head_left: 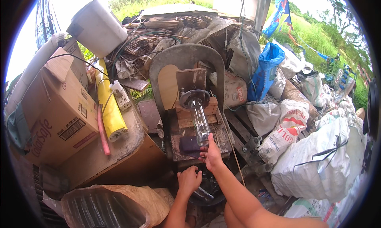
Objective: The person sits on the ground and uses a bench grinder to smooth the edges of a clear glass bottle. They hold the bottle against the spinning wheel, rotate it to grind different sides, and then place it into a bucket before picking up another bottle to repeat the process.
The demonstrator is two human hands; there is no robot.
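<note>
A clear glass bottle (199, 119) points away from me, its near end gripped by my right hand (212, 153), thumb on top. The bottle's far end meets a dark round ring (194, 97) mounted on a reddish wooden block (206, 111); whether it passes inside the ring is unclear. This wooden rig rests on a grey plastic chair (155, 55). A folded dark cloth (189, 146) lies on the board under the bottle. My left hand (189, 181) hovers nearer to me, fingers loosely bent and apart, seemingly holding nothing. Beside it are shiny glass pieces (205, 193) in a dark spot.
At left, a worn table (131, 128) carries a cardboard box (59, 109), a yellow roll (109, 105), a pink tube (102, 128) and a power strip (120, 94). A brown sack (154, 204) stands near left. Stuffed white sacks (313, 160) and a blue sack (266, 73) crowd the right.
</note>
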